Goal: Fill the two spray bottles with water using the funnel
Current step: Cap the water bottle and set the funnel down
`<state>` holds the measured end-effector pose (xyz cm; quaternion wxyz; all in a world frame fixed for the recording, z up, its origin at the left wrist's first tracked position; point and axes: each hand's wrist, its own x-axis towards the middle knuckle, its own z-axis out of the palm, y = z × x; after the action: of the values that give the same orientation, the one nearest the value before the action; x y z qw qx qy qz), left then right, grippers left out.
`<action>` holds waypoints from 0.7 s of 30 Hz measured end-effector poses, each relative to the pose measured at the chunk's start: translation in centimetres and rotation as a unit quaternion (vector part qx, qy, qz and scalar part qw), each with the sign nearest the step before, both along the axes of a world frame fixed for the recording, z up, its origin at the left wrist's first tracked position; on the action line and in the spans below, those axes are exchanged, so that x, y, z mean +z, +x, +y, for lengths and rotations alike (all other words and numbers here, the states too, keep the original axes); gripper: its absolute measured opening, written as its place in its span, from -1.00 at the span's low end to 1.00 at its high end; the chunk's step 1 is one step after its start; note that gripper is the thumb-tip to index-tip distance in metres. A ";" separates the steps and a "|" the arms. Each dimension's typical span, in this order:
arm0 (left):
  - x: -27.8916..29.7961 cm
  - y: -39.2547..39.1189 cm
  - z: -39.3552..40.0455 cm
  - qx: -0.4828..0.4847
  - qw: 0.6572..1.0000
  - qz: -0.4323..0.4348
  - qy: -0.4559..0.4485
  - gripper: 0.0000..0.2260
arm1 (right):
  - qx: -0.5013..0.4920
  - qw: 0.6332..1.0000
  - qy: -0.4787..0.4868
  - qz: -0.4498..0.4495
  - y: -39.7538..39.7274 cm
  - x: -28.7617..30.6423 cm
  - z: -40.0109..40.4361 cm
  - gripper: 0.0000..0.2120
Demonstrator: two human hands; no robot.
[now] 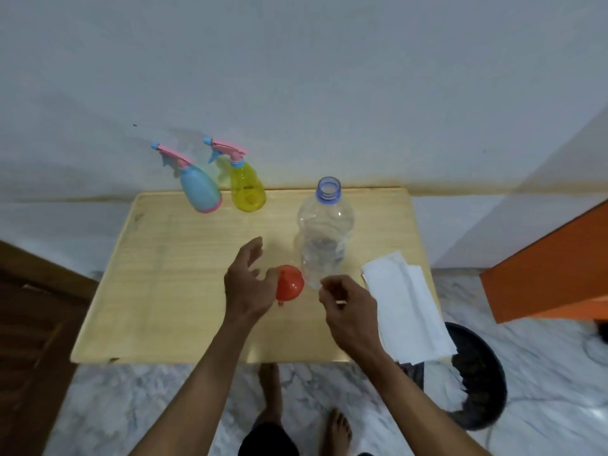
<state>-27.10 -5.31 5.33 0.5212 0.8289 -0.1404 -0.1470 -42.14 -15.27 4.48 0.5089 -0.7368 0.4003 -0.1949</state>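
A blue spray bottle (200,190) and a yellow spray bottle (246,189) stand side by side at the table's far edge, both with pink-and-blue trigger heads on. A clear plastic water bottle (324,238), uncapped and partly full, stands right of centre. A red funnel (289,284) lies on the table in front of it. My left hand (248,281) hovers just left of the funnel, fingers spread, thumb close to its rim. My right hand (348,307) is to the funnel's right with fingers curled; nothing visible in it.
The small wooden table (164,291) stands against a white wall. A folded white cloth (408,304) lies at its right edge. A dark round stool (480,380) is on the marble floor at right, an orange furniture piece (552,274) beyond it. My bare feet show below.
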 end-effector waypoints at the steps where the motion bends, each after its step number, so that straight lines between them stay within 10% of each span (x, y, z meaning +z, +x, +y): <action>1: 0.7 -1.0 -0.4 -0.018 1.000 -0.006 -0.013 -0.38 | -0.025 0.999 -0.006 0.020 -1.0 -0.9 -1.0 -0.89; 12: 6.1 -4.6 -6.2 -0.054 0.988 -0.033 -0.143 -0.07 | 0.028 0.979 0.001 0.204 -2.7 -6.9 -4.7 -0.57; 21: 6.5 -4.6 -6.6 -0.044 0.984 -0.043 -0.169 -0.27 | 0.054 0.967 -0.060 0.241 -2.1 -8.5 -4.8 -0.88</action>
<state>-31.67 -11.95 11.79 0.6404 0.7273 -0.2218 -0.1086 -44.27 -20.09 -4.04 0.3625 -0.8116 0.4581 -0.0074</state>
